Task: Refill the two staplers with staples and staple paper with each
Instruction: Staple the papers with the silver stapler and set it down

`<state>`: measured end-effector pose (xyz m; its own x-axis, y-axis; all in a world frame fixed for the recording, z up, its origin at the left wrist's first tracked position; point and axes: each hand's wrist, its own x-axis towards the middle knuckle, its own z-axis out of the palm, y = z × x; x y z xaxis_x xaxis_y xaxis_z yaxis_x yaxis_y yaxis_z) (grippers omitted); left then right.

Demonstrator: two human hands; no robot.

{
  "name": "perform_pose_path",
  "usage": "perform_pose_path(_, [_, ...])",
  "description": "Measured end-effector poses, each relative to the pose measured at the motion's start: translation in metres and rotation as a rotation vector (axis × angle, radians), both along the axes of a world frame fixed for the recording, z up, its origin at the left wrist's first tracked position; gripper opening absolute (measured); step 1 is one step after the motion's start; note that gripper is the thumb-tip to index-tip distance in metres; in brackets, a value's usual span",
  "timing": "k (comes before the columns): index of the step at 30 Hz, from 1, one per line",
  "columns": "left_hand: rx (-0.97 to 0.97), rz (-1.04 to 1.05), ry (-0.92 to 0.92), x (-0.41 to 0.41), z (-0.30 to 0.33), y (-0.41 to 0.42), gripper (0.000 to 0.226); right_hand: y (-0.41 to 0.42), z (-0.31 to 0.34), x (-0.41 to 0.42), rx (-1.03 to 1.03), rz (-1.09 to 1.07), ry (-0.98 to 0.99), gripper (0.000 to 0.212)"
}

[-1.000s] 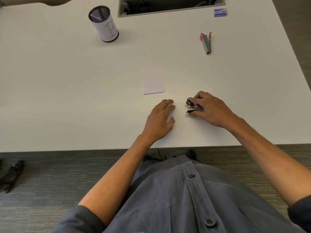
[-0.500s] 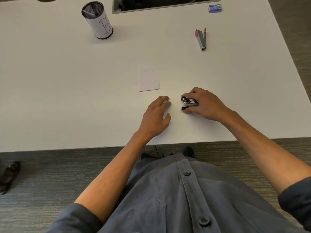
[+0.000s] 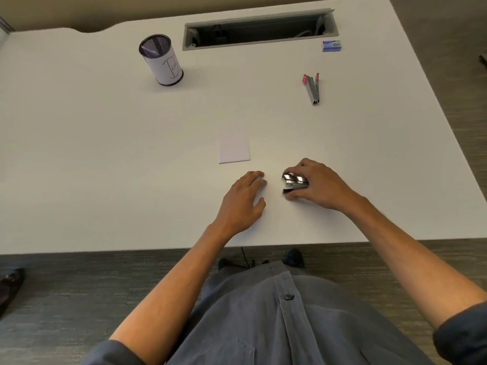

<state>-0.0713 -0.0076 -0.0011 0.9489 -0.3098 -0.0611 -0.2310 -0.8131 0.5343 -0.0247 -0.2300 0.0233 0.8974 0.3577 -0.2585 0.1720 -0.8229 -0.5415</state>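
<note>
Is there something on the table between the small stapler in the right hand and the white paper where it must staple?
Nothing visible. The bare table lies between the small stapler, gripped by the right hand, and the paper. The left hand rests to the side.

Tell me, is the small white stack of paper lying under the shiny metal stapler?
No, the small white stack of paper lies bare on the white desk, apart from the shiny metal stapler gripped by the right hand.

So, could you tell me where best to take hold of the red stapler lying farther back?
Grip the red stapler across its long grey sides at mid-length, coming from above. It lies flat, splayed open at the red far end, so the narrower middle probably gives the surest pinch.
</note>
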Motion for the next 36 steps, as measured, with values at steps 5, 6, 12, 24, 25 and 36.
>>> perform_pose_path(5, [-0.01, -0.001, 0.005, 0.002, 0.005, 0.004, 0.045, -0.001, -0.002, 0.001, -0.006, -0.025, 0.003, 0.06])
perform_pose_path(6, [-0.016, 0.006, -0.002, 0.004, 0.006, 0.006, 0.044, 0.0, -0.001, 0.002, -0.006, -0.031, 0.0, 0.062])
perform_pose_path(12, [-0.042, 0.03, -0.023, 0.012, 0.01, 0.019, 0.04, 0.0, 0.001, 0.005, -0.025, -0.043, 0.027, 0.06])
perform_pose_path(24, [-0.069, 0.133, -0.073, 0.035, 0.014, 0.045, 0.034, 0.009, 0.016, 0.01, -0.093, -0.015, 0.055, 0.093])
perform_pose_path(25, [-0.068, 0.136, -0.073, 0.036, 0.014, 0.046, 0.034, 0.01, 0.016, 0.011, -0.095, -0.013, 0.055, 0.093])
perform_pose_path(36, [-0.083, 0.156, -0.085, 0.046, 0.014, 0.052, 0.031, 0.022, 0.018, 0.019, -0.051, -0.06, 0.037, 0.073])
